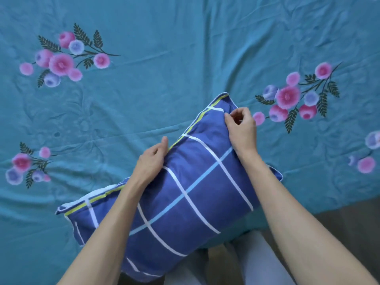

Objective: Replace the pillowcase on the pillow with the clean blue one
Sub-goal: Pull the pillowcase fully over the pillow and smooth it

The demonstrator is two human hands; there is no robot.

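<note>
In the lower centre of the frame, a pillow (185,194) in a blue pillowcase with white and light-blue grid lines lies diagonally on the bed, one corner toward upper right of centre, the opposite end reaching the bottom edge. A yellow-green stripe (185,132) and white piping run along its upper-left edge. The pillow appears fully covered by the blue case; no other case is visible.

Left hand (151,161): resting on the upper-left edge of the pillow, thumb up along the striped seam, fingers curled over the edge and mostly hidden. It appears to grip the fabric there, but the grip itself cannot be confirmed.

Right hand (241,126): at the pillow's upper corner, fingertips (227,117) pinched together on the fabric just below the corner tip.

Both forearms are bare and enter from the bottom of the frame.

The bed is covered by a teal bedsheet (164,58), wrinkled, printed with clusters of pink and lilac flowers at upper left, left, and right of the frame. A strip of dark floor (349,219) shows at lower right, beyond the sheet's edge. Pale trouser legs (253,262) are visible at bottom centre, between the forearms.
</note>
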